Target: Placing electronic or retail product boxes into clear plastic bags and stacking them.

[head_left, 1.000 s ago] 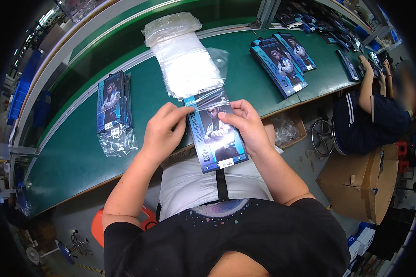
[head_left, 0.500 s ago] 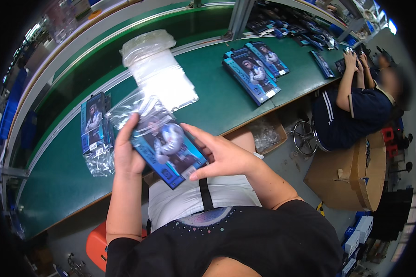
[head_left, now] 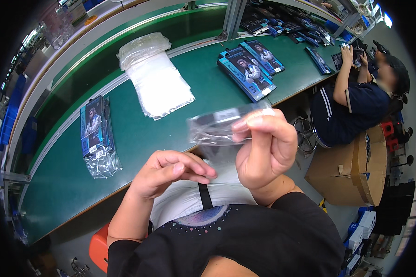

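A blurred, clear-bagged box [head_left: 217, 122] is held up near the front edge of the counter [head_left: 141, 138], clamped in the right hand's [head_left: 272, 150] fingers; the left hand's [head_left: 162, 173] fingers are loosely apart, lower down. Farther out lie stacked clear bags [head_left: 159, 87], bagged boxes [head_left: 93, 127] leftward, blue boxes [head_left: 248, 74] rightward.

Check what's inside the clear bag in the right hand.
Through the clear bag, held in the right hand, a dark box with a white label shows, blurred. The box's far side and contents are hidden, so neither can be seen.
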{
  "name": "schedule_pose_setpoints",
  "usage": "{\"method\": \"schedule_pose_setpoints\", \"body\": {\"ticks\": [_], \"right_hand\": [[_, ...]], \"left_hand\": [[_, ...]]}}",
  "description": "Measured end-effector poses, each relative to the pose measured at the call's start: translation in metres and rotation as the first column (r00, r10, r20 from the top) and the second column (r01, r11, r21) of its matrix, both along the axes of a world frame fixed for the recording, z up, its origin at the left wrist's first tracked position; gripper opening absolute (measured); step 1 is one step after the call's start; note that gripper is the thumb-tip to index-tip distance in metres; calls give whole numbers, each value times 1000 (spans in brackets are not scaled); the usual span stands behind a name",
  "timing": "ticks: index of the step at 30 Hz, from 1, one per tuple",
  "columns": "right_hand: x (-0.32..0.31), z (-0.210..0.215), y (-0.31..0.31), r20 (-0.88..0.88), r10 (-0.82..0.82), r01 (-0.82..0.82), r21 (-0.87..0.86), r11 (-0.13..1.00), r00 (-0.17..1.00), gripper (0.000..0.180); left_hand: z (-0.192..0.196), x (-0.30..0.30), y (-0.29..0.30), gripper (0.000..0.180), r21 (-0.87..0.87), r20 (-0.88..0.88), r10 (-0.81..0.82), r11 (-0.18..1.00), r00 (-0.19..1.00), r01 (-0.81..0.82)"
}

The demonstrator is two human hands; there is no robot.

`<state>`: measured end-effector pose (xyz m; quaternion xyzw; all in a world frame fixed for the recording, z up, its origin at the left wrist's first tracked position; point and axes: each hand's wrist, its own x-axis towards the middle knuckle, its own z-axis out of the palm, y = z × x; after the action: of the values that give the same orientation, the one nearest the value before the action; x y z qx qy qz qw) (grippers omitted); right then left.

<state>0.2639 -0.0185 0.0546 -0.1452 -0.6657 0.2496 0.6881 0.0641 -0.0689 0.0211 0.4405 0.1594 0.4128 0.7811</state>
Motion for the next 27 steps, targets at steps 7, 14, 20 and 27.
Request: {"method": "schedule_pose_setpoints", "body": {"ticks": [7,14,20,27], "right_hand": [[-37,-15,-9,494,343,-344,-92,934,799,27],[-28,-23,4,426,143,-168,22,986,893,31],[-13,-41,49,315,-177,252,-216,943,933,22],[28,-34,137,494,-611,617,178,767,618,57]], "left_hand": [[-19,20,-8,52,-431,370,259,899,892,-83],[-38,-8,-10,20,-480,-27,545,729,838,-489],[-19,-36,-19,23,-475,-176,743,511,646,-717],[2,-108,-15,32,694,-117,949,-132,-291,-708]]}}
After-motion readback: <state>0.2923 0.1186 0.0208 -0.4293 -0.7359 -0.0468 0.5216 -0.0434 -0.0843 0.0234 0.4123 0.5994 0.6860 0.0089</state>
